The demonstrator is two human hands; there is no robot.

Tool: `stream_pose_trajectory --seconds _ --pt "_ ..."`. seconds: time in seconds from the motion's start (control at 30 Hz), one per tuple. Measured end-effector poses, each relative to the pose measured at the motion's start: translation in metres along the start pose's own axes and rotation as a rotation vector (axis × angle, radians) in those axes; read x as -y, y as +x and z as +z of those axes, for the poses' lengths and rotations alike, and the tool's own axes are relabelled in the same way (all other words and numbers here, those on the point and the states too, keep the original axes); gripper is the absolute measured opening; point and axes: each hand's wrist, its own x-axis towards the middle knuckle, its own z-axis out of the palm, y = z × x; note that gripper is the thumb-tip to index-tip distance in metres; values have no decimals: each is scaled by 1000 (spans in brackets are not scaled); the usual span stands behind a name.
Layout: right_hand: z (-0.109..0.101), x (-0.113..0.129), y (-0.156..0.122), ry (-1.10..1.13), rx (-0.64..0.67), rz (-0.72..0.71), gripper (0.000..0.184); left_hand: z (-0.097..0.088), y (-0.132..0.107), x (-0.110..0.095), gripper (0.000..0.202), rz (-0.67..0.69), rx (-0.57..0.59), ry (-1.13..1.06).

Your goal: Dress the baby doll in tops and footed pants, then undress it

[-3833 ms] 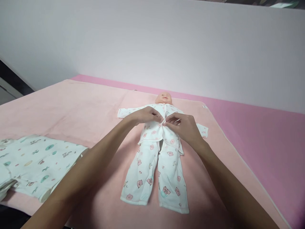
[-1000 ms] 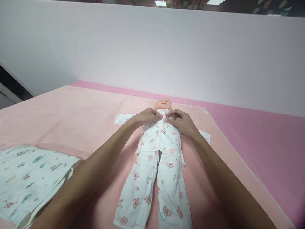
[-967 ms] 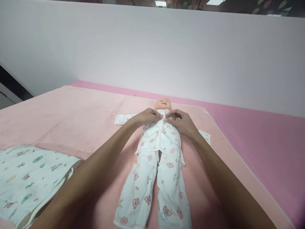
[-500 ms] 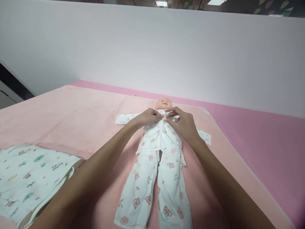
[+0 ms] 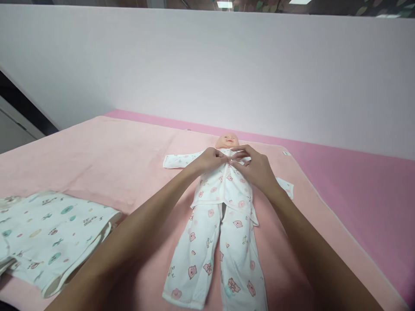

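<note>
A baby doll (image 5: 228, 140) lies on its back on a pink towel (image 5: 106, 160), dressed in a white shirt (image 5: 223, 188) and white trousers (image 5: 207, 255) printed with pink bears. My left hand (image 5: 209, 160) and my right hand (image 5: 254, 166) meet at the top of the shirt's front opening, just below the doll's chin. The fingers of both hands are pinched on the two shirt edges there. The doll's sleeves lie spread out to either side.
A second set of white baby clothes (image 5: 48, 235) with green and pink prints lies at the left front of the towel. Darker pink bedding (image 5: 363, 190) shows to the right. A white partition wall (image 5: 207, 69) stands right behind the bed.
Both hands have crept up the shirt front from mid-chest to the collar. The view has shifted slightly, so the doll sits a little further right.
</note>
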Motion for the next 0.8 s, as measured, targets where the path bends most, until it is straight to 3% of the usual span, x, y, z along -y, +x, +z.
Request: stream_pose_trajectory --seconds 0.2,0.4,0.6,0.8 --pt "-4 -9 3 6 92 186 26 -3 5 5 51 -43 45 -122" --pt "13 -14 3 -23 78 81 32 -2 8 5 44 -112 17 -177" --pt "17 -11 1 -8 43 19 27 -2 7 6 38 -86 -9 -197" --pt "18 -16 0 114 64 84 26 -4 3 2 42 -104 0 -200"
